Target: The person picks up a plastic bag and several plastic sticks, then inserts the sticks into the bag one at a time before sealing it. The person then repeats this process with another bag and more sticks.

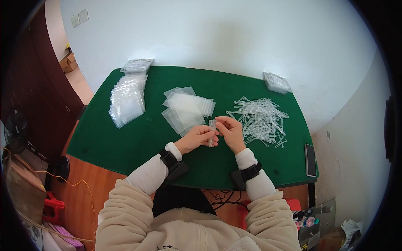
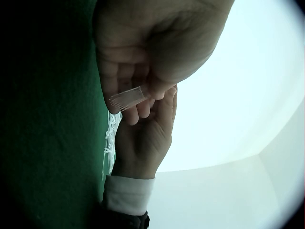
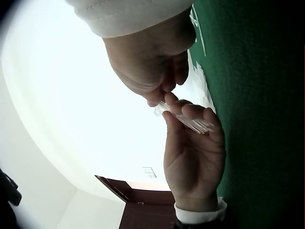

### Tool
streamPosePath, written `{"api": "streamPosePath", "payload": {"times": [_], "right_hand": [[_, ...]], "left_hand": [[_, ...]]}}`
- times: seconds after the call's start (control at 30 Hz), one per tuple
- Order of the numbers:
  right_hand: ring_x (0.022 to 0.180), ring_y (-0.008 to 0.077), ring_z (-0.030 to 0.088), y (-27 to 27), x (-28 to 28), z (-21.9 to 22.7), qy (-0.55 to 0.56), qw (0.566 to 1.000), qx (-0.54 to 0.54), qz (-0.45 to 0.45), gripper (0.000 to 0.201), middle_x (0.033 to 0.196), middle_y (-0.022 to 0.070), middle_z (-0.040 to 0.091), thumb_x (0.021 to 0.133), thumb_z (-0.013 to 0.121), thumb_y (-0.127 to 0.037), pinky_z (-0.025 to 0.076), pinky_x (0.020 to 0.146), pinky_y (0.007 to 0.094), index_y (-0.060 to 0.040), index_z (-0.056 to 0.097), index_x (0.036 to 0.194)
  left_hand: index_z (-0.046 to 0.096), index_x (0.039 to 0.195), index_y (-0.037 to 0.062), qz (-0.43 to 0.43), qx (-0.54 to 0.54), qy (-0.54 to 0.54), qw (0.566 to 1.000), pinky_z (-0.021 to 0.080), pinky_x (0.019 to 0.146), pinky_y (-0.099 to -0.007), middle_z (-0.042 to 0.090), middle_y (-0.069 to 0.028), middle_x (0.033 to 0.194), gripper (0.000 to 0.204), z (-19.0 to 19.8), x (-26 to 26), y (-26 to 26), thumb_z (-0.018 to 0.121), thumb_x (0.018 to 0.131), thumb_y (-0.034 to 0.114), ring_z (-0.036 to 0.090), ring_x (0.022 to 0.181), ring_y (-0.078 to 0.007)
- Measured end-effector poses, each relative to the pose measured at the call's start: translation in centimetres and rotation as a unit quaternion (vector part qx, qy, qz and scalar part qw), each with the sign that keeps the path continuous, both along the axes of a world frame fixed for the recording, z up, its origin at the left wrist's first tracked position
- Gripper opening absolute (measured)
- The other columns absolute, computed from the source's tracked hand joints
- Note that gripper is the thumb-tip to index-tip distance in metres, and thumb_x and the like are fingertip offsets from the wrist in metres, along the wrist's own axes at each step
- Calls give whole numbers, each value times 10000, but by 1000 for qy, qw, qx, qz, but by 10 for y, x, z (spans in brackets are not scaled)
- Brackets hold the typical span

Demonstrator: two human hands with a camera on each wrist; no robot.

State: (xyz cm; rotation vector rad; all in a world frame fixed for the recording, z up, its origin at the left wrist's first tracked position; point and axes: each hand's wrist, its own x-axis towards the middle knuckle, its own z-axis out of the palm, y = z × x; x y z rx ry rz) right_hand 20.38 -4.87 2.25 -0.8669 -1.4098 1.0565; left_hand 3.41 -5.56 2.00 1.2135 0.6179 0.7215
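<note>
A small bundle of thin clear plastic sticks [image 1: 212,126] stands upright between the hands, near the middle of the green table. My left hand [image 1: 195,139] grips the bundle low down, thumb across it; in the left wrist view the lower tips of the sticks [image 2: 127,98] poke out past the fingers. At the upper end, my right hand [image 1: 232,134] pinches the bundle with thumb and fingertips. The right wrist view shows the sticks [image 3: 197,124] lying across the left fingers. Right of the hands is a heap of loose clear sticks [image 1: 261,121], some with small looped ends.
Clear flat plastic bags [image 1: 186,108] lie loosely piled just beyond the left hand. Overlapping clear bags [image 1: 127,100] form a row at the left, with a clear stack [image 1: 137,65] behind. Another clear packet [image 1: 277,83] sits at the back right. A phone [image 1: 310,160] lies by the right edge.
</note>
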Motion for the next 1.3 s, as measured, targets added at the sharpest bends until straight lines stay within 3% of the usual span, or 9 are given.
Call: {"api": "streamPosePath", "payload": {"times": [0.2, 0.33, 0.43, 0.73, 0.83, 1.03, 1.27, 1.3], "right_hand": [[613, 49, 527, -5, -1, 5, 55, 997, 12, 42, 180, 755, 15, 599, 808, 603, -10, 435, 551, 184, -9, 613, 988], [620, 59, 531, -7, 3, 9, 24, 998, 30, 49, 178, 770, 22, 602, 801, 601, 12, 443, 565, 192, -4, 615, 977], [725, 92, 585, -7, 7, 9, 5, 995, 5, 99, 189, 820, 34, 615, 778, 608, 11, 477, 651, 217, -4, 622, 966], [656, 99, 569, -7, 9, 18, -60, 986, 64, 141, 183, 756, 29, 578, 748, 614, 26, 453, 609, 202, -16, 649, 922], [643, 103, 562, -4, 10, 16, -136, 974, 142, 113, 169, 748, 38, 572, 739, 616, 28, 445, 595, 202, -22, 664, 892], [670, 107, 559, -5, 11, 19, -135, 977, 111, 119, 176, 741, 37, 567, 730, 620, 29, 440, 597, 204, -32, 673, 887], [682, 103, 549, -3, 13, 16, -119, 980, 86, 135, 194, 759, 36, 569, 733, 631, 11, 436, 610, 200, -39, 667, 917], [690, 94, 549, -4, 12, 19, -77, 987, 58, 127, 186, 765, 32, 568, 740, 631, 8, 434, 615, 195, -40, 664, 917]], "left_hand": [[534, 1063, 13, -38, 20, 1, 999, 485, 771, -276, 594, -78, 939, 261, 2, -3, -1, 431, 940, 218, 604, 854, -168], [542, 1056, 11, -66, 34, 5, 997, 482, 767, -273, 606, -84, 944, 257, 9, -8, -2, 439, 937, 214, 603, 855, -162], [553, 1043, 8, -74, 65, 26, 995, 478, 761, -269, 617, -84, 933, 254, 11, -10, 0, 445, 934, 211, 602, 852, -152], [582, 1012, -3, -70, 188, 101, 974, 464, 750, -260, 637, -69, 898, 234, 7, -12, 4, 460, 919, 174, 596, 824, -123], [580, 1021, -6, -64, 231, 120, 963, 465, 756, -261, 638, -68, 904, 229, 3, -13, 6, 462, 915, 159, 597, 829, -123], [577, 1025, -13, -24, 230, 114, 966, 465, 774, -259, 638, -66, 906, 213, 8, -10, 2, 469, 905, 126, 600, 853, -126], [579, 1010, -16, -35, 216, 103, 970, 466, 775, -257, 639, -73, 906, 200, 4, -7, 3, 472, 900, 112, 605, 849, -133], [579, 1008, -18, -41, 225, 108, 967, 467, 774, -256, 639, -74, 905, 198, 4, -7, 3, 473, 900, 111, 606, 847, -135]]}}
